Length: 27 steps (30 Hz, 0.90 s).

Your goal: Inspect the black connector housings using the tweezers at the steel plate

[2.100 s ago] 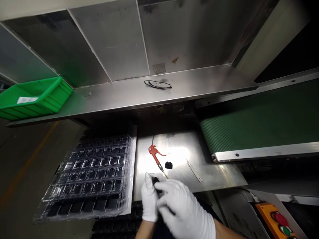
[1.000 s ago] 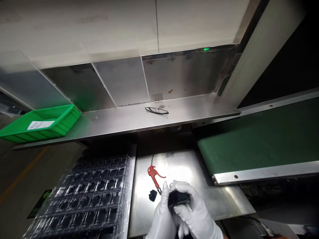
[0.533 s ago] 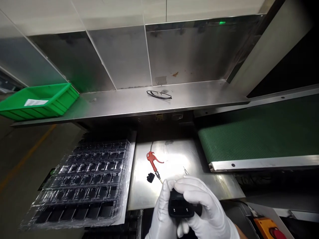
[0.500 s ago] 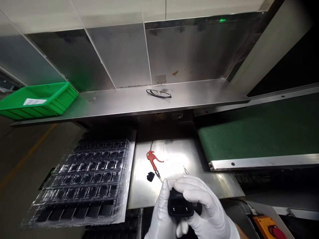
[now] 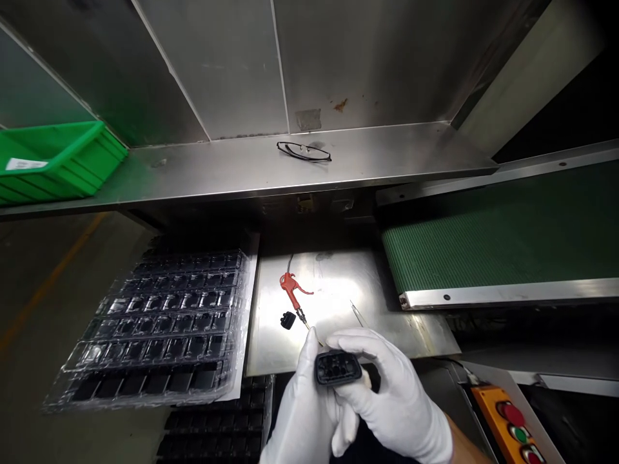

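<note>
Both white-gloved hands are closed on one small black plastic connector housing, a rounded oblong block. The left hand props it from below and behind with the thumb raised along its left end, fingers curled under; the right hand clamps it from above, index finger laid over the top edge and thumb beneath. The block is held in the air just in front of the near edge of the bright steel work plate, not resting on anything.

Half a second ago the face turned to the camera showed two slots; now the block has been rolled in the fingers and a face with a grid of small cavities looks up instead. Judging by that, the hands are turning the part over to look at each side in turn.

On the plate beyond lie a second small black plastic piece, a red air blow gun with its thin nozzle, and slim metal tweezers. To the left sits a clear blister tray of dark parts. A pair of spectacles rests on the steel shelf above, a green plastic bin at its far left, a green ribbed conveyor belt to the right.
</note>
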Each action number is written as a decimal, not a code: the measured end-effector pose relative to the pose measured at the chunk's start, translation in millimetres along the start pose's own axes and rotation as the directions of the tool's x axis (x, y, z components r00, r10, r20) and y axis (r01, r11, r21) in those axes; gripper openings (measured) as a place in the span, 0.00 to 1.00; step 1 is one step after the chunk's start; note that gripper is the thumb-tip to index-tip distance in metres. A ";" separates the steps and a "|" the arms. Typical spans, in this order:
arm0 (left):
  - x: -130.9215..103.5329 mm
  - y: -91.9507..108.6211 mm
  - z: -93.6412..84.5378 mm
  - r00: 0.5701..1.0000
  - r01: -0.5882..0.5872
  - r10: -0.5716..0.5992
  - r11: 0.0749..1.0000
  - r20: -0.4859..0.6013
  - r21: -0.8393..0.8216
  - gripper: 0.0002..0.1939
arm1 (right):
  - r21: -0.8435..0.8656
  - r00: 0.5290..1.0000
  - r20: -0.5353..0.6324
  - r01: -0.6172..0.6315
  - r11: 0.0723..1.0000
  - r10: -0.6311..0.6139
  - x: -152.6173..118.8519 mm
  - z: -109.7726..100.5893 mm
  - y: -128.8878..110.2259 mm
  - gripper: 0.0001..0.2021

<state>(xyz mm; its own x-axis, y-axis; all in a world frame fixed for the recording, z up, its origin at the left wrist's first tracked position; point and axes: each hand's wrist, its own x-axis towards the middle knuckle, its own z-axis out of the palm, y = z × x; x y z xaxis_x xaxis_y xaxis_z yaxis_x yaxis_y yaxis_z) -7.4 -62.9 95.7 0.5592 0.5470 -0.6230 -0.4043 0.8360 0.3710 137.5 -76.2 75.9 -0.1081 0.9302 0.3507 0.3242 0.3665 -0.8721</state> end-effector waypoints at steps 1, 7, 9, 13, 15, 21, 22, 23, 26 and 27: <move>0.1 -0.6 -0.6 1.000 0.019 -0.018 0.999 -0.010 0.029 0.45 | -0.004 1.000 -0.003 -0.019 1.000 0.019 -0.7 0.2 -0.4 0.15; -2.4 -0.9 1.8 0.996 0.062 -0.055 0.991 -0.063 0.117 0.47 | 0.014 0.994 0.007 -0.106 0.994 0.106 -2.0 -0.3 -2.9 0.15; -2.5 -0.3 3.0 0.995 0.064 -0.054 0.991 -0.089 0.114 0.47 | 0.026 0.991 0.016 -0.131 0.991 0.131 -2.4 -1.4 -2.6 0.17; -3.3 0.5 2.9 0.989 0.053 -0.031 0.988 -0.146 0.147 0.44 | 0.043 0.981 0.071 -0.182 0.982 0.179 -2.7 -5.8 -0.2 0.17; -4.8 0.0 1.5 0.989 0.036 -0.005 0.977 -0.148 0.209 0.43 | 0.050 0.982 0.100 -0.167 0.985 0.161 -1.8 -8.2 1.1 0.17; -10.8 -3.7 -1.9 0.967 -0.141 0.205 0.923 -0.149 0.357 0.42 | -0.047 0.993 0.032 0.115 0.992 -0.113 5.4 -11.0 -3.7 0.18; -11.5 -4.2 -2.4 0.954 -0.187 0.261 0.905 -0.151 0.383 0.39 | -0.071 0.989 0.008 0.148 0.987 -0.147 6.8 -11.4 -5.8 0.18; -12.1 -4.6 -3.0 0.938 -0.230 0.313 0.885 -0.151 0.404 0.36 | -0.089 0.985 -0.009 0.171 0.981 -0.172 8.2 -12.0 -7.8 0.16; -12.6 -5.5 -4.6 0.895 -0.319 0.416 0.849 -0.159 0.422 0.27 | -0.110 0.972 -0.010 0.231 0.967 -0.233 10.6 -15.6 -11.8 0.11; -12.3 -5.9 -4.9 0.882 -0.338 0.439 0.843 -0.171 0.419 0.26 | -0.119 0.969 0.001 0.245 0.962 -0.247 10.9 -17.2 -12.0 0.10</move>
<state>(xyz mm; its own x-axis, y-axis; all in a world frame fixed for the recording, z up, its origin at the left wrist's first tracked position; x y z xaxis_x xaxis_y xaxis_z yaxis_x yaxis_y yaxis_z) -15.4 -74.8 97.8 0.1924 0.8419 -0.5042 -0.2266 0.5380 0.8119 148.7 -70.8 96.1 -0.1855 0.8111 0.5547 0.3974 0.5782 -0.7125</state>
